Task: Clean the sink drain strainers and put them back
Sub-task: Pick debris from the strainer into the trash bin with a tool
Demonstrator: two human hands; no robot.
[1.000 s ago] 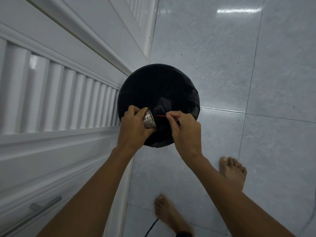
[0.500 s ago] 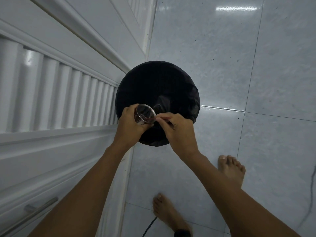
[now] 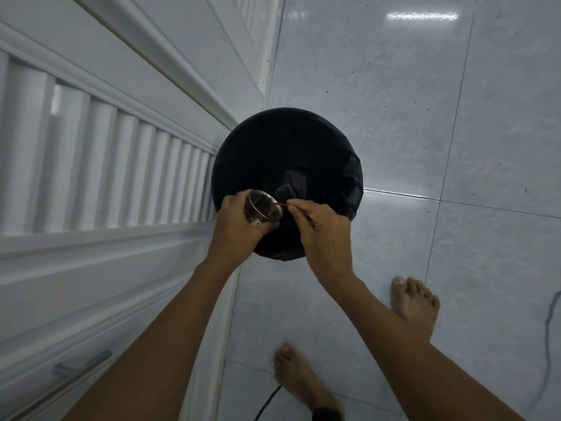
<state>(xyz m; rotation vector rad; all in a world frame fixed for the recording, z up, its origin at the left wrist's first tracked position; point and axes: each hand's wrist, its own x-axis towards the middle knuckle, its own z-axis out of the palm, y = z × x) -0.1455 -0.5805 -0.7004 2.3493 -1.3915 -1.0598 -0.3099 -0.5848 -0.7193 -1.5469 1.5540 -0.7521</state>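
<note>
My left hand point(image 3: 235, 229) grips a small round metal drain strainer point(image 3: 263, 207), its open mouth turned up toward me and dark debris showing inside. My right hand point(image 3: 321, 230) pinches a thin red stick point(image 3: 280, 204) whose tip reaches the strainer's rim. Both hands hover over the near edge of a round bin lined with a black bag point(image 3: 288, 153) standing on the floor.
White cabinet doors with louvred panels point(image 3: 121, 174) and a metal bar handle point(image 3: 79, 367) fill the left side. Pale grey floor tiles point(image 3: 425, 117) lie to the right. My bare feet point(image 3: 414, 305) stand below the bin, with a dark cable point(image 3: 546, 344) at the right edge.
The strainer has been turned in my left hand from its perforated outside facing me to its open mouth facing me. The red stick moved up to its rim.
</note>
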